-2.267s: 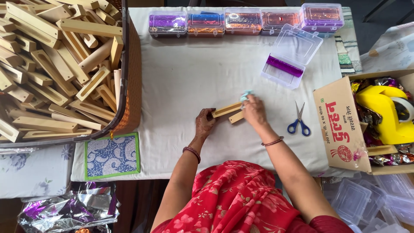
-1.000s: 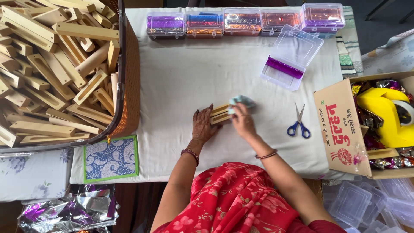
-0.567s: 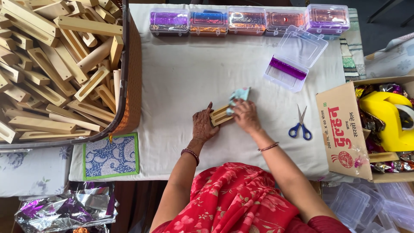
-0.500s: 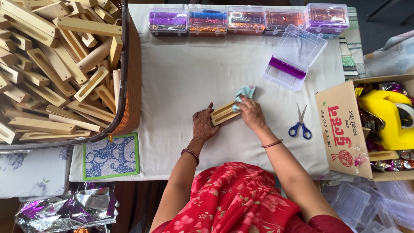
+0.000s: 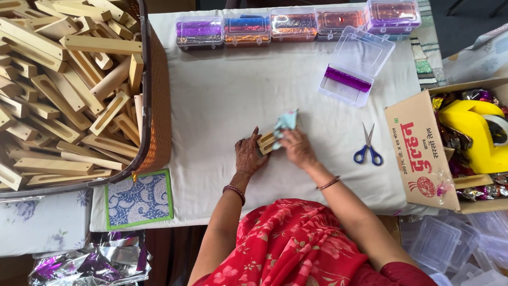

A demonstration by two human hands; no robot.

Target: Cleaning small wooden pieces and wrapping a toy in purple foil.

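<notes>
Two slotted wooden blocks (image 5: 267, 143) are pinned flat on the white cloth (image 5: 222, 106) under the left hand (image 5: 248, 155); a pale-blue cloth scrap (image 5: 286, 123) is pinched against them by the right hand (image 5: 298, 148).

A small pale wooden block (image 5: 267, 143), rectangular with a long slot cut through it, lies flat on the white cloth covering my desk, near the middle and just in front of me. It sits slightly tilted, its right end angled away from me. My left hand (image 5: 247, 157) presses on its left end. A crumpled scrap of light blue paper (image 5: 284, 124) rests against the block's right end, pinched by my right hand (image 5: 299, 150), its upper corner sticking up.
</notes>
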